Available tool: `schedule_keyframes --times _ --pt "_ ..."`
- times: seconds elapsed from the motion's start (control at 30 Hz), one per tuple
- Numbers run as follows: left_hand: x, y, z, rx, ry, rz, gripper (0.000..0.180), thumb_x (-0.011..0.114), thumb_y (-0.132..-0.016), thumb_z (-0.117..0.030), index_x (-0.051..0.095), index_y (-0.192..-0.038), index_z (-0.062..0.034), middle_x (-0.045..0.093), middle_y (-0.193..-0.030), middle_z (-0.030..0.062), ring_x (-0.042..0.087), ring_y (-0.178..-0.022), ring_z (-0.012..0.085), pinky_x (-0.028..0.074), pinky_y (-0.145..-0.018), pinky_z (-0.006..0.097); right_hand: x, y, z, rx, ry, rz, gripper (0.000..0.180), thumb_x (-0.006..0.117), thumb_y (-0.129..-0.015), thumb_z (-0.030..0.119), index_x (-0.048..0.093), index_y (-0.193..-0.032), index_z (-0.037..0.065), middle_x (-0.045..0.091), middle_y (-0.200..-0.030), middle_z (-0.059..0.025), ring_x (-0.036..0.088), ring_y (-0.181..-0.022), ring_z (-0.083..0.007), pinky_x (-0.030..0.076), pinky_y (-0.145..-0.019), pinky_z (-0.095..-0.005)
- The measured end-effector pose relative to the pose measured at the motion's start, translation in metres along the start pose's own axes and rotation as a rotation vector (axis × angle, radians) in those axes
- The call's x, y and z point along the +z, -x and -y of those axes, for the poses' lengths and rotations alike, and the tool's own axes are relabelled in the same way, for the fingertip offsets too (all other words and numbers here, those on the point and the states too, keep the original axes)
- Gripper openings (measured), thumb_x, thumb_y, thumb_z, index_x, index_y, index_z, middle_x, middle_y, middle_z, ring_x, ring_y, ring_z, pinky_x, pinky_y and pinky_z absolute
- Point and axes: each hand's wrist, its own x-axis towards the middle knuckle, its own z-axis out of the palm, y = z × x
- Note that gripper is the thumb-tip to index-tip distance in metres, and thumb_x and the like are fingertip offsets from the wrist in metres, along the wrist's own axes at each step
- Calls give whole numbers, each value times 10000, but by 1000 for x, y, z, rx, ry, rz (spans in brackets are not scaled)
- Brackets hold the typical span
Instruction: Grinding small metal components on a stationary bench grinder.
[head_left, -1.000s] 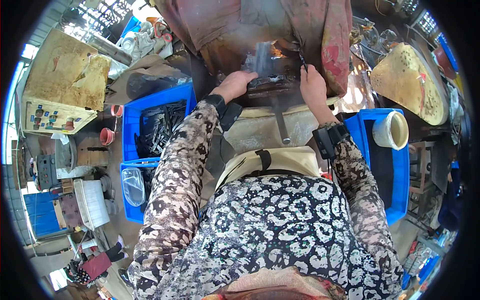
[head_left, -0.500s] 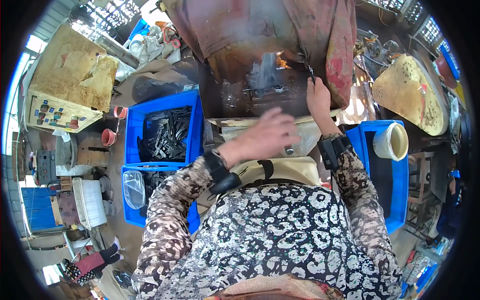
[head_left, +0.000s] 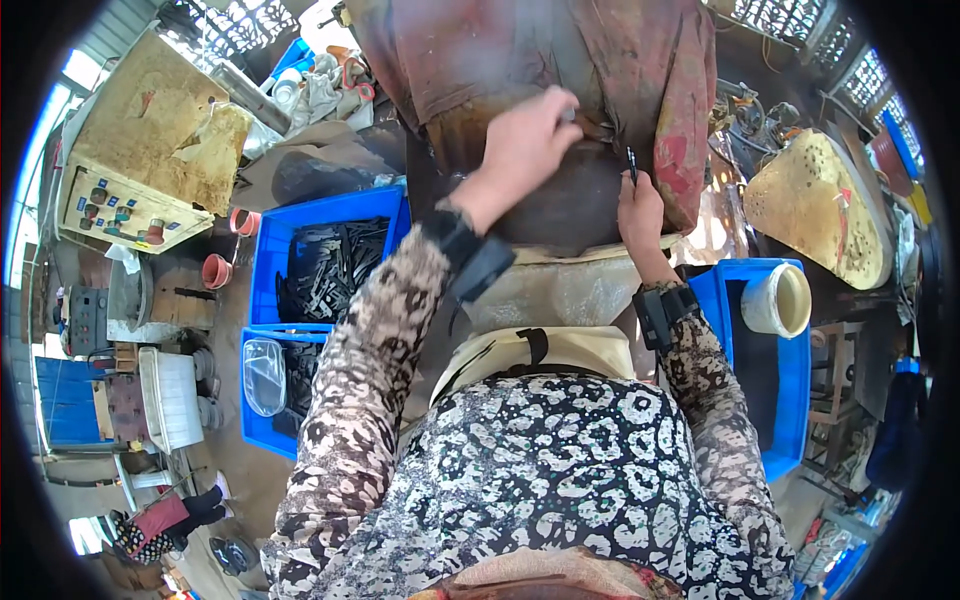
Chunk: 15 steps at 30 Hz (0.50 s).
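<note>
On the left, a blue bin (head_left: 264,272) holds black strips (head_left: 340,265); at the far middle our left hand (head_left: 522,148) hangs before a reddish cloth (head_left: 640,70), fingers half curled, any hold unclear. To its right, our right hand (head_left: 641,212) grips a thin dark tool (head_left: 631,162); we judge this mid-handling, calling for a steady right grip.
</note>
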Motion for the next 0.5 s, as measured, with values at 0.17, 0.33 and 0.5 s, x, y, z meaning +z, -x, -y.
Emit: schedule_keyframes --times 0.17,0.33,0.5 --pt "0 -71 33 -29 -253 -19 365 671 -833 -337 545 -1109 -135 666 -937 161 622 -928 373 485 -776 475 -1 3 1 -41 4 -42 253 493 -971 265 562 -994 22 608 -800 -253 591 -791 -453 441 -676 -516" --pt "2 -97 50 -197 -251 140 369 670 -839 -357 551 -1111 -137 668 -990 169 613 -970 383 478 -805 485 -5 4 7 -41 6 -39 248 485 -971 257 570 -1010 27 622 -844 -261 594 -830 -461 449 -700 -529" --pt "6 -106 57 -226 -284 181 414 651 -852 -339 547 -1201 -142 677 -1056 136 617 -1030 352 484 -838 463 -6 4 10 -13 25 -14 250 483 -972 257 569 -1011 26 625 -857 -263 595 -842 -462 450 -707 -533"
